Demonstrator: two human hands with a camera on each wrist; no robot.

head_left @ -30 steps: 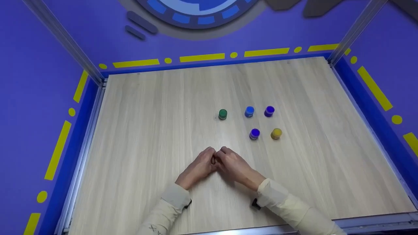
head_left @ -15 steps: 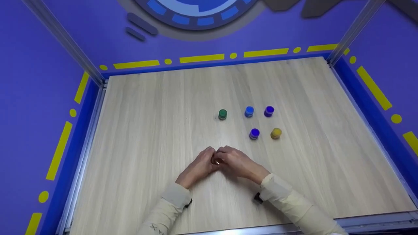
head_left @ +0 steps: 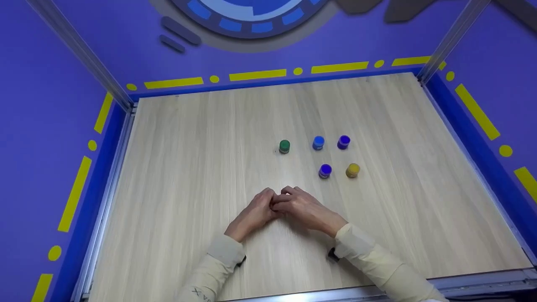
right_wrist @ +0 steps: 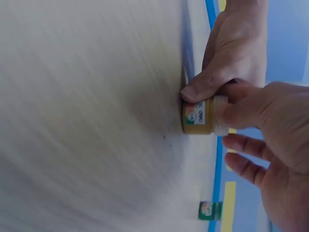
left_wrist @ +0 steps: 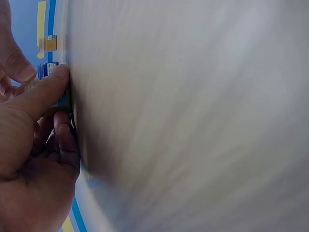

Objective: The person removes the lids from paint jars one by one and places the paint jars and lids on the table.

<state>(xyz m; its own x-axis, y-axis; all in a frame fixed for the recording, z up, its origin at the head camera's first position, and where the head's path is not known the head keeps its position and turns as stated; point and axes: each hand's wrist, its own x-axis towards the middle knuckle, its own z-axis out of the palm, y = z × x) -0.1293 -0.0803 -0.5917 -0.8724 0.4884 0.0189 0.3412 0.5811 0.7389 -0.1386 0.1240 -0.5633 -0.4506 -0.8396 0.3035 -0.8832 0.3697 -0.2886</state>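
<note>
Both hands meet over the near middle of the table in the head view, hiding the small paint jar between them. The right wrist view shows this jar (right_wrist: 197,121), ochre-yellow with a printed label, upright on the tabletop. My left hand (head_left: 256,214) grips its body, the thumb (right_wrist: 195,92) lying low along the side. From the other side my right hand (head_left: 304,209) pinches the pale lid (right_wrist: 220,131) on top; its other fingers spread loosely beside the jar. In the left wrist view the left fingers cover most of the jar.
Beyond the hands stand several similar jars: green (head_left: 284,147), light blue (head_left: 318,143), two purple ones (head_left: 343,142), and a yellow one (head_left: 353,170). Blue-violet panels (head_left: 251,58) wall the wooden table (head_left: 188,147) at the back and sides; a metal rail (head_left: 310,295) edges the front.
The right hand's fingers have shifted and turned over the lid, moving slightly left against the left hand. The left hand keeps its grip, and the standing jars stay in place.
</note>
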